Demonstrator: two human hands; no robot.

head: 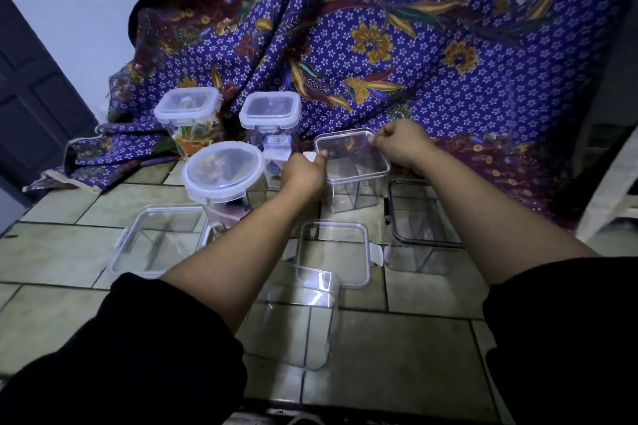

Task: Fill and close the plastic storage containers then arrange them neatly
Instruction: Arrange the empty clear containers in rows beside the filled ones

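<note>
A clear square container (355, 179) with its lid on stands on the tiled floor at centre. My left hand (303, 172) grips the lid's left clip, and my right hand (400, 143) pinches the lid's far right edge. Three closed, filled containers stand to the left: a square one (188, 114), another square one (271, 112) and a round one (222, 171). Empty clear containers sit nearer me: one at left (155, 238), one at right (421, 235) with a dark-rimmed lid, and one in front (297, 317). A loose square lid (333, 252) lies on the tiles.
A purple floral batik cloth (414, 45) hangs behind and spills onto the tiled floor (51, 252). A dark door (31, 97) is at the far left. A white piece of furniture (607, 197) stands at the right edge.
</note>
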